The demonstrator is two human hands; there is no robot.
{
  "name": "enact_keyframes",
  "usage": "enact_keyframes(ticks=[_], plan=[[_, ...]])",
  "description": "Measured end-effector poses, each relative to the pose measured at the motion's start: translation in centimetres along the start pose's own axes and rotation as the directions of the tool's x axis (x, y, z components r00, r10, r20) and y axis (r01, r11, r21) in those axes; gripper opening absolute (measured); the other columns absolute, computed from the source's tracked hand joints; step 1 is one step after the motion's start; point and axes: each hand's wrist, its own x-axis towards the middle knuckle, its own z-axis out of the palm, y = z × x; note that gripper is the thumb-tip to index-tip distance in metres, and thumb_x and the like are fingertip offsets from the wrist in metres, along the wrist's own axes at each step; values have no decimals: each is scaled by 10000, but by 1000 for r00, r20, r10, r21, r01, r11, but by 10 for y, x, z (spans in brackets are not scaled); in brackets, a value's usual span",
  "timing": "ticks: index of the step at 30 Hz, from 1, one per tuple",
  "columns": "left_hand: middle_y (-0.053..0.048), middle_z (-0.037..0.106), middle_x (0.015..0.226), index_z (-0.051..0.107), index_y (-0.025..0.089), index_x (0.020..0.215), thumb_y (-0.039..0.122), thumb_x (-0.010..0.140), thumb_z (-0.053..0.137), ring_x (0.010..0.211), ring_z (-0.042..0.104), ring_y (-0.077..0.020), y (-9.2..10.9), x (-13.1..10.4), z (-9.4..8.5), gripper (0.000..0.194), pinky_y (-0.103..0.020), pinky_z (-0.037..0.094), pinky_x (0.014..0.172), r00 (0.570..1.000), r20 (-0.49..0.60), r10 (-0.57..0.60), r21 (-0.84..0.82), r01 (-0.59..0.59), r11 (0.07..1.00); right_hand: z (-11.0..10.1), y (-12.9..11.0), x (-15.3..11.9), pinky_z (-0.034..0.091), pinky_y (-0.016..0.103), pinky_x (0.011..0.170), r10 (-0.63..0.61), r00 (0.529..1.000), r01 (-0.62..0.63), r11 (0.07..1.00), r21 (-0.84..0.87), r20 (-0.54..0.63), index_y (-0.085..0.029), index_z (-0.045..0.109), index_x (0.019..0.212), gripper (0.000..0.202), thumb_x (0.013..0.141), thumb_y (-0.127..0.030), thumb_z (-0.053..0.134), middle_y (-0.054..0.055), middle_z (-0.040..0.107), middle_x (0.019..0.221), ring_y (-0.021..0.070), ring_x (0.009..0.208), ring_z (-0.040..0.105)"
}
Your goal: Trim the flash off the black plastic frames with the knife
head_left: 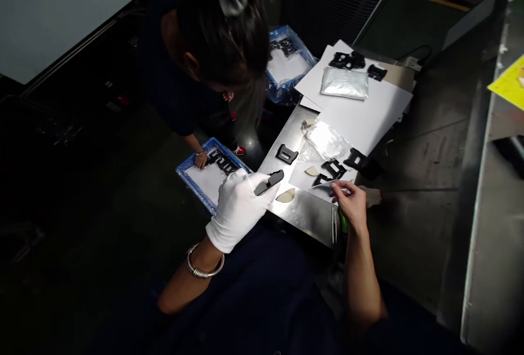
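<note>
My left hand (239, 205), in a white glove, is closed around a small black plastic part (270, 182) above the near left edge of the metal table (315, 216). My bare right hand (351, 200) pinches the lifted near edge of a white paper sheet (301, 176). Several black plastic parts lie by it, among them a frame-shaped black part (333, 169) on the sheet and another black part (287, 154) on bare metal. A pale leaf-shaped piece (285, 196) rests just right of my left hand.
A co-worker (172, 93) leans in from the left, one hand (200, 160) in a blue crate (182, 172) of black parts. A second blue crate (280, 93) stands farther back. Clear plastic bags (327, 139), a wrapped packet (344, 83) and white sheets (379, 112) lie on the table.
</note>
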Motion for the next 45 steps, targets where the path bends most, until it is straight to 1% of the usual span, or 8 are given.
enact_keyframes(ticks=[3, 6, 11, 18, 28, 37, 41, 45], plan=[[-77, 747, 990, 729, 230, 1219, 489, 914, 698, 945, 700, -233, -1, -2, 14, 402, -364, 551, 890, 983, 179, -45, -159, 74, 985, 3, -30, -38, 413, 248, 464, 30, 981, -68, 979, 194, 189, -160, 707, 881, 401, 778, -538, 792, 10, 617, 650, 116, 504, 524], [-103, 664, 1378, 460, 235, 1534, 469, 951, 649, 1268, 631, -256, -8, -6, 42, 656, -365, 504, 1080, 888, 455, 67, -450, 164, 878, 9, -58, -63, 369, 237, 443, 3, 924, -125, 948, 294, 382, -167, 701, 858, 394, 775, -536, 813, -13, 581, 616, 97, 481, 484], [-116, 650, 1399, 577, 176, 1425, 431, 945, 653, 1313, 599, -270, -7, -19, 94, 549, -369, 464, 1131, 715, 645, 268, -632, 303, 713, 16, -76, -74, 358, 234, 443, -11, 798, -228, 920, 319, 603, -158, 697, 805, 422, 737, -548, 842, -27, 556, 583, 88, 472, 478], [-25, 686, 846, 706, 159, 870, 399, 931, 644, 823, 617, -176, -4, -29, 109, 255, -297, 504, 786, 750, 645, 147, -557, 330, 762, -1, -57, -79, 509, 259, 553, 5, 822, -265, 889, 374, 570, -149, 735, 911, 434, 768, -548, 829, 53, 719, 798, 118, 603, 611], [-20, 687, 890, 697, 186, 873, 400, 921, 633, 867, 612, -180, -8, -30, 115, 228, -294, 485, 826, 784, 613, 99, -517, 303, 800, -13, -46, -80, 526, 268, 591, 26, 804, -246, 924, 292, 594, -150, 729, 855, 493, 755, -627, 802, 62, 724, 796, 123, 637, 615], [-43, 701, 891, 708, 195, 1044, 464, 947, 584, 877, 634, -213, -28, -38, 106, 311, -348, 475, 842, 818, 572, -55, -244, 234, 941, -17, -26, -72, 325, 249, 504, 69, 931, -130, 980, 149, 359, -202, 516, 601, 563, 658, -655, 844, -34, 532, 543, 89, 514, 425], [-42, 721, 963, 698, 203, 1058, 503, 990, 523, 901, 649, -212, -17, -46, 101, 355, -342, 493, 847, 765, 644, 5, -362, 300, 882, -8, -22, -74, 334, 264, 545, -3, 959, 8, 1000, -18, 283, -210, 513, 601, 541, 724, -654, 797, -17, 553, 583, 118, 563, 451], [-46, 711, 974, 692, 184, 1002, 485, 979, 553, 966, 645, -208, 4, -53, 118, 333, -338, 496, 926, 690, 717, 100, -508, 420, 752, 4, -33, -81, 318, 266, 556, -148, 899, 202, 975, -90, 413, -208, 527, 603, 500, 787, -603, 772, -10, 569, 584, 129, 572, 461]])
